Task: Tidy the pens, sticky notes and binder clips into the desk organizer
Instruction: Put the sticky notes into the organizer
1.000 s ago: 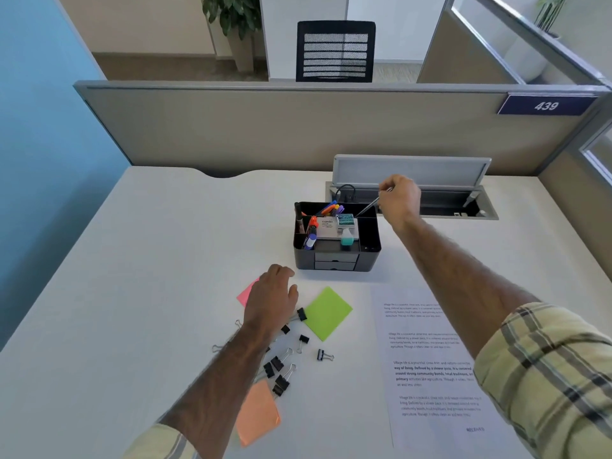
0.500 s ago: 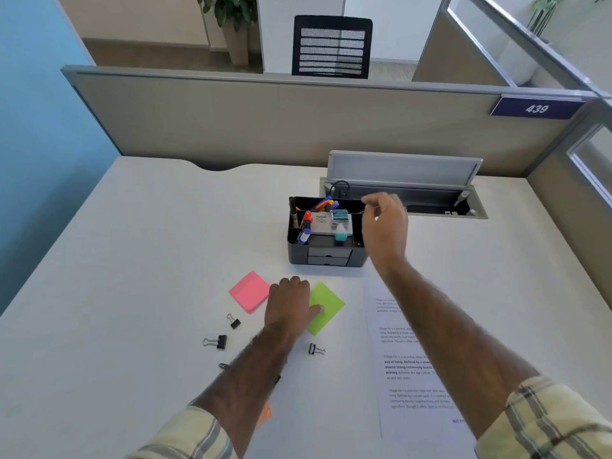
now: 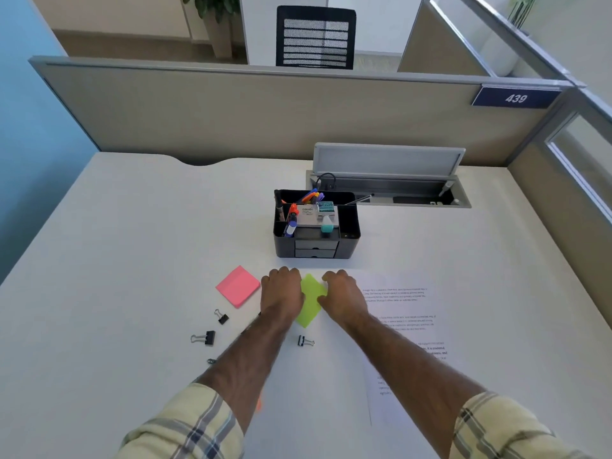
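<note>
The black desk organizer [image 3: 350,240] stands mid-desk with coloured pens [image 3: 312,196], a silver pen [image 3: 360,199] and small boxes in it. In front of it a green sticky pad [image 3: 310,301] lies flat on the desk. My left hand [image 3: 282,293] and my right hand [image 3: 342,298] flank it, fingers curled down onto its left and right edges. A pink sticky pad [image 3: 237,286] lies to the left. Binder clips [image 3: 221,317] [image 3: 205,338] [image 3: 305,341] are scattered nearer me. An orange note [image 3: 259,405] peeks out under my left forearm.
A printed paper sheet [image 3: 405,329] lies under my right forearm. Behind the organizer a cable tray [image 3: 414,193] is sunk in the desk with its lid up. A beige partition [image 3: 265,111] closes the desk's far edge, with a blue wall on the left.
My right hand left the silver pen in the organizer and came down to the green pad's right edge. My left hand stayed at the pad's left side.
</note>
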Demonstrator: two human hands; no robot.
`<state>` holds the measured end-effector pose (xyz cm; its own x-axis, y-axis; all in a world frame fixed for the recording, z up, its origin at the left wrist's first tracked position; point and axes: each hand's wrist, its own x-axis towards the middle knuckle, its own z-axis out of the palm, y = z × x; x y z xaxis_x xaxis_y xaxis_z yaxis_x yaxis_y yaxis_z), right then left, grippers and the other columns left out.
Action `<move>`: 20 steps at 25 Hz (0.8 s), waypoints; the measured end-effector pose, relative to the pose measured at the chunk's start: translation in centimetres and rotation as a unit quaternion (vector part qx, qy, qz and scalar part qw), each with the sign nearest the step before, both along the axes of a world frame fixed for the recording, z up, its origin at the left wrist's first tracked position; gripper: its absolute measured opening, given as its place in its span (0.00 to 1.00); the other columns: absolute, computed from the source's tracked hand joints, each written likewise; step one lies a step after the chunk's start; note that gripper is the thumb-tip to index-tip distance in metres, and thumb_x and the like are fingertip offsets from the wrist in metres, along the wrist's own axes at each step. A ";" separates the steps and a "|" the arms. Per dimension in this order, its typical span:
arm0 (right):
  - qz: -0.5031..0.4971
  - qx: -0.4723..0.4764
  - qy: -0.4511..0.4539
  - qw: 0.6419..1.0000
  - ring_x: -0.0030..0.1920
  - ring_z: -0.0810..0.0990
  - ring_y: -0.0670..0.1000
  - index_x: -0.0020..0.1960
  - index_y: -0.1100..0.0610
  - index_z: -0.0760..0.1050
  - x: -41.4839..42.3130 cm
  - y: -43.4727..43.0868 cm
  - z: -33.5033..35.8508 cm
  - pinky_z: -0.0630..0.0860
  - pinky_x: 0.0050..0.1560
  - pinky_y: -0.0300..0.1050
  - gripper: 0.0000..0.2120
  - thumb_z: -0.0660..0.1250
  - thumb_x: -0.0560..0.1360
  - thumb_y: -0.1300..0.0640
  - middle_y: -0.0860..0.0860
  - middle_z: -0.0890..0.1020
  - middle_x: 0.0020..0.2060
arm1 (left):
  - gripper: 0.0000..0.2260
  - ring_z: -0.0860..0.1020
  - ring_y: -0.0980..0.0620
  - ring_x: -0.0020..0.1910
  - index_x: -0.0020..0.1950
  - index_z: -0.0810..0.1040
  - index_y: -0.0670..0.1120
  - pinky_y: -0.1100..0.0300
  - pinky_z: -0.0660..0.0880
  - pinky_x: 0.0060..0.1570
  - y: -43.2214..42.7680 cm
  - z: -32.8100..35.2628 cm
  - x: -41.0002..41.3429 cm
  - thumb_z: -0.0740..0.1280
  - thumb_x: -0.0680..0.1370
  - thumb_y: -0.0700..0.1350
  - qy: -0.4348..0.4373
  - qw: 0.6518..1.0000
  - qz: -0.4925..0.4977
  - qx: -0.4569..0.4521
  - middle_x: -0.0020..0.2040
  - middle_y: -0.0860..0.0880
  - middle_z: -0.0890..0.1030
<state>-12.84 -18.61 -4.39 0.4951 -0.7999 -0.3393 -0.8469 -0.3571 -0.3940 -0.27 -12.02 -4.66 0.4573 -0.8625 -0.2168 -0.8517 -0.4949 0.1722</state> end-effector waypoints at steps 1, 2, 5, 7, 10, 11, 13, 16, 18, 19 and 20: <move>-0.001 0.000 -0.002 1.000 0.62 0.73 0.59 0.67 0.58 0.73 0.2 -0.1 -0.1 0.76 0.57 0.52 0.21 0.69 0.75 0.59 0.58 0.74 0.62 | 0.12 0.74 0.44 0.60 0.60 0.77 0.48 0.51 0.69 0.58 0.0 0.0 0.2 0.68 0.77 0.48 0.007 1.000 0.007 0.000 0.59 0.47 0.78; -0.002 0.000 -0.004 1.000 0.62 0.73 0.59 0.67 0.58 0.73 0.3 -0.2 -0.1 0.76 0.58 0.52 0.21 0.69 0.75 0.59 0.58 0.74 0.62 | 0.10 0.75 0.44 0.59 0.58 0.78 0.48 0.51 0.69 0.58 -0.1 0.0 0.3 0.68 0.78 0.47 0.019 1.000 0.014 -0.001 0.58 0.47 0.78; -0.014 0.011 -0.030 0.999 0.63 0.73 0.59 0.69 0.58 0.73 0.5 -0.6 -0.1 0.75 0.58 0.50 0.23 0.70 0.75 0.58 0.58 0.74 0.63 | 0.07 0.76 0.45 0.57 0.55 0.81 0.50 0.52 0.71 0.57 -0.2 0.1 0.7 0.70 0.78 0.47 0.086 0.995 0.033 -0.027 0.57 0.49 0.81; -0.036 0.026 -0.066 0.997 0.63 0.74 0.58 0.70 0.57 0.73 0.5 -1.0 0.1 0.75 0.59 0.49 0.23 0.71 0.75 0.57 0.57 0.75 0.64 | 0.04 0.79 0.46 0.53 0.49 0.82 0.51 0.52 0.74 0.55 -0.2 0.3 1.3 0.73 0.76 0.47 0.167 0.982 0.063 -0.060 0.52 0.51 0.83; -0.074 0.051 -0.120 0.989 0.57 0.78 0.54 0.66 0.56 0.76 0.4 -2.0 0.9 0.75 0.54 0.44 0.20 0.72 0.76 0.57 0.53 0.79 0.58 | 0.06 0.79 0.50 0.44 0.42 0.80 0.52 0.56 0.74 0.48 -0.5 0.9 2.4 0.76 0.73 0.45 0.279 0.949 0.095 -0.108 0.42 0.55 0.82; -0.068 0.048 -0.128 0.988 0.53 0.79 0.53 0.62 0.57 0.78 0.3 -2.3 1.4 0.75 0.50 0.43 0.16 0.72 0.76 0.57 0.52 0.80 0.54 | 0.06 0.78 0.51 0.42 0.42 0.80 0.52 0.58 0.73 0.44 -0.6 1.1 2.7 0.76 0.72 0.45 0.306 0.940 0.093 -0.119 0.40 0.55 0.81; -0.038 0.021 -0.146 0.988 0.46 0.79 0.53 0.52 0.58 0.80 0.4 -2.7 2.7 0.73 0.42 0.44 0.06 0.71 0.76 0.59 0.50 0.81 0.44 | 0.06 0.77 0.54 0.39 0.41 0.80 0.52 0.65 0.70 0.36 -0.7 1.7 3.2 0.76 0.73 0.44 0.343 0.925 0.081 -0.145 0.38 0.55 0.80; -0.039 0.000 -0.198 0.979 0.40 0.78 0.50 0.44 0.56 0.79 0.6 -3.0 5.4 0.74 0.39 0.44 0.02 0.70 0.75 0.60 0.48 0.80 0.38 | 0.05 0.77 0.60 0.39 0.43 0.81 0.53 0.70 0.68 0.35 -0.5 2.5 3.9 0.74 0.74 0.45 0.351 0.909 0.088 -0.206 0.41 0.57 0.81; -0.067 -0.033 -0.247 0.966 0.36 0.76 0.45 0.42 0.53 0.78 0.3 -3.6 7.7 0.73 0.34 0.36 0.04 0.70 0.75 0.60 0.44 0.79 0.36 | 0.02 0.78 0.60 0.43 0.45 0.80 0.53 0.65 0.70 0.40 0.5 2.6 4.6 0.71 0.76 0.46 0.316 0.914 0.110 -0.232 0.44 0.57 0.81; -0.093 -0.052 -0.277 0.955 0.34 0.76 0.43 0.41 0.52 0.77 0.1 -4.2 9.0 0.73 0.32 0.33 0.06 0.70 0.74 0.60 0.43 0.79 0.35 | 0.01 0.78 0.59 0.45 0.45 0.80 0.53 0.62 0.72 0.42 1.2 2.4 5.2 0.70 0.77 0.47 0.283 0.922 0.123 -0.232 0.45 0.58 0.80; -0.125 -0.074 -0.305 0.941 0.33 0.76 0.43 0.40 0.52 0.76 -0.1 -4.9 10.2 0.73 0.31 0.32 0.06 0.70 0.73 0.61 0.43 0.79 0.33 | 0.01 0.79 0.57 0.46 0.46 0.80 0.53 0.59 0.74 0.45 2.1 2.1 6.0 0.69 0.77 0.48 0.244 0.933 0.139 -0.224 0.47 0.57 0.80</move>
<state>-12.97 -23.52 5.83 0.3515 -0.9335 0.0716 -0.5436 -0.2657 -0.7962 5.72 -9.94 -2.55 0.6178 -0.7796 -0.1032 -0.4677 -0.4697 0.7487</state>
